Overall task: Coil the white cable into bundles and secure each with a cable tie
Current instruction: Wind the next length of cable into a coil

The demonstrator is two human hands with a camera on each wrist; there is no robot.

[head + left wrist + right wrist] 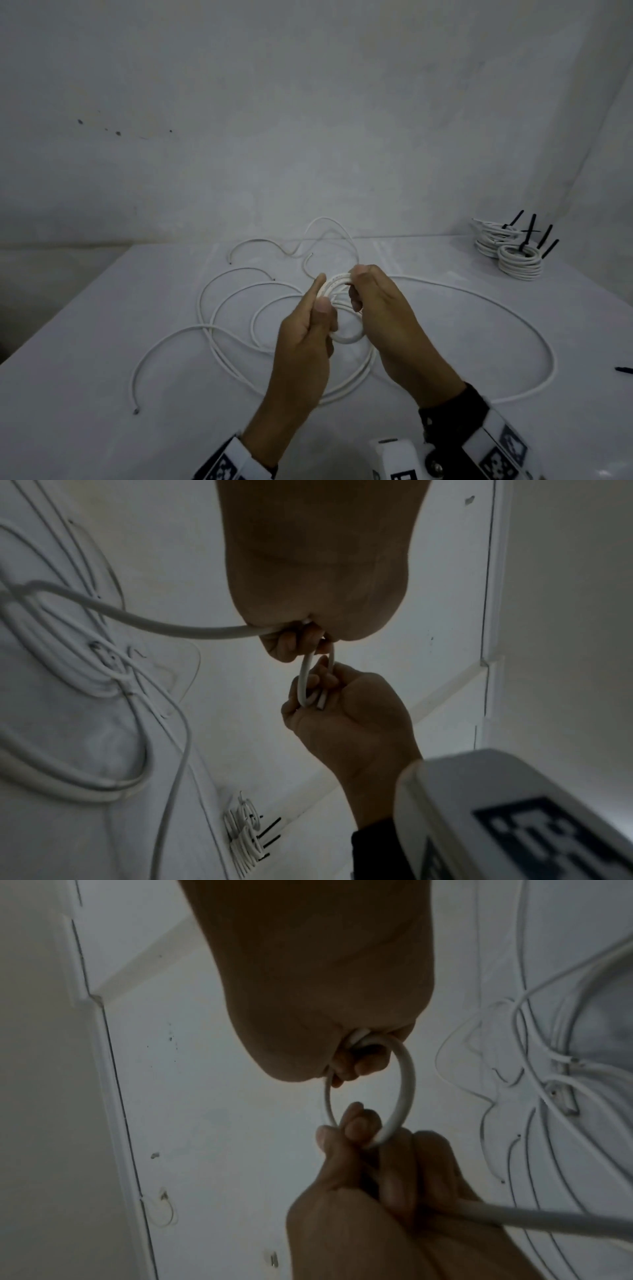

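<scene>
White round plastic-sheathed cable (445, 291), one long length, lying in loose loops across a pale grey tabletop (85, 394); one cut end rests near the front left edge. A small coil (337, 308) of a few turns is held in the air above the loose loops, between both hands, its plane roughly upright and facing the person. Left hand (305, 346): thumb uppermost, fingers curled round the coil's left side, pinching the turns together. Right hand (387, 318): back of hand toward the head camera, fingers curled round the coil's upper right side; the right wrist view shows a single ring of cable running from one fist to the other. The slack leaves the coil at the left hand's grip and sweeps away in a wide arc over the table, so the uncoiled run lies below and outward from the grips; the right hand is judged the nearer for drawing in the next turn. Both forearms reach forward from the near edge, wrists close together. Finished bundles (507, 246), stacked white coils each bound with a black cable tie, stand at the far right corner, well apart. One loose black tie (624, 369) shows at the right edge. Stage judged: winding, not yet tied.
</scene>
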